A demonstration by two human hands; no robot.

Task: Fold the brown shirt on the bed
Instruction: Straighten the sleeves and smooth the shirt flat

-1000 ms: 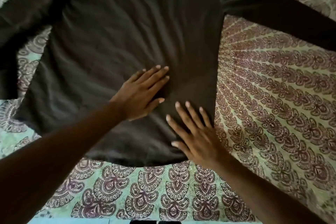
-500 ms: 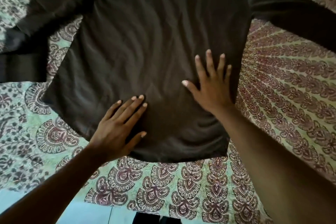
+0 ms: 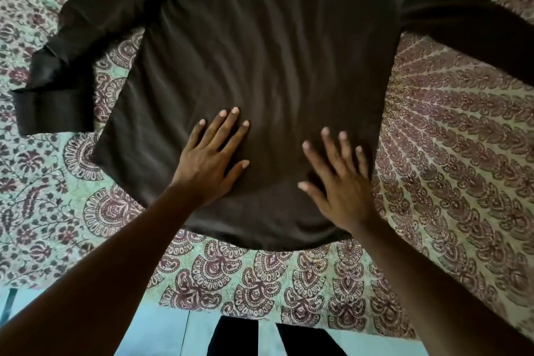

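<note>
A bed (image 3: 450, 170) fills nearly the whole view, covered by a pale green cotton spread block-printed in maroon: loose flowers and vines on the left, scalloped paisley fans along the near edge, and tight curving rows of petals on the right. Below the spread's near edge runs a strip of pale blue floor (image 3: 161, 335), with two dark trouser legs (image 3: 239, 338) standing on it.

The brown shirt (image 3: 260, 66) lies flat and spread open in the middle of the bed, its matte, soft cloth marked by shallow diagonal ripples. Its left sleeve (image 3: 72, 46) angles down towards the left and ends in a folded-over, slightly shinier cuff. The body widens to a gently curved hem near the bed's front edge. The right sleeve (image 3: 468, 17) stretches off to the right, running out of view.

The left hand (image 3: 211, 162) lies palm-down on the lower body of the shirt, fingers straight and close together, thumb spread. Just beside it, the right hand (image 3: 338, 182) also presses flat on the cloth, fingers splayed, near the shirt's right side seam. Neither hand grips anything.

Bare spread shows on both sides of the shirt's body and in a band between the hem and the bed's near edge.
</note>
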